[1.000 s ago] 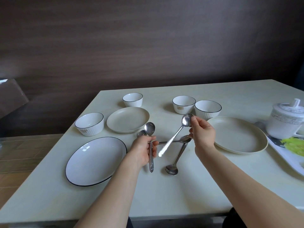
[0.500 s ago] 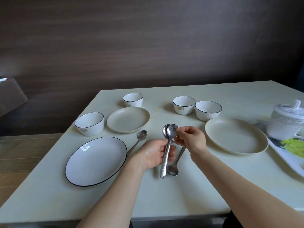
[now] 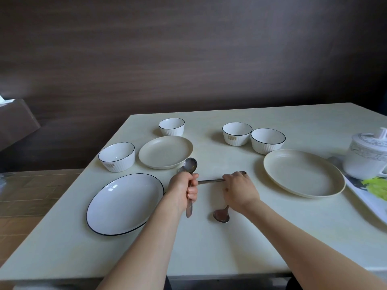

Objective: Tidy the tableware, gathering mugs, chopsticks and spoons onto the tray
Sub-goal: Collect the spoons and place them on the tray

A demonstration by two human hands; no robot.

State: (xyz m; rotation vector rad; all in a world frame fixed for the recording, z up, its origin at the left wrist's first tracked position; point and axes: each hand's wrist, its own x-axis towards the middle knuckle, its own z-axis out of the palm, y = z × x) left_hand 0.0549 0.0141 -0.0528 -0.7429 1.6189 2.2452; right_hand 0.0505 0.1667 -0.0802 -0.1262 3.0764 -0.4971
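Dark panelling backs the bench; left hand (image 3: 184, 188) now grips the gathered spoons (image 3: 190, 165) upright, while right hand (image 3: 237, 188) has dropped onto a flat spoon (image 3: 211, 181), fingers closing (grip unclear). Tray (image 3: 364, 194) waits far right.

Your left hand (image 3: 185, 190) hides how many spoons (image 3: 190, 164) it grips, your right hand (image 3: 238, 189) covers where two more spoon handles (image 3: 210, 181) meet, and the tray (image 3: 364, 191) and lidded mug (image 3: 368, 158) are cut off by the right edge.
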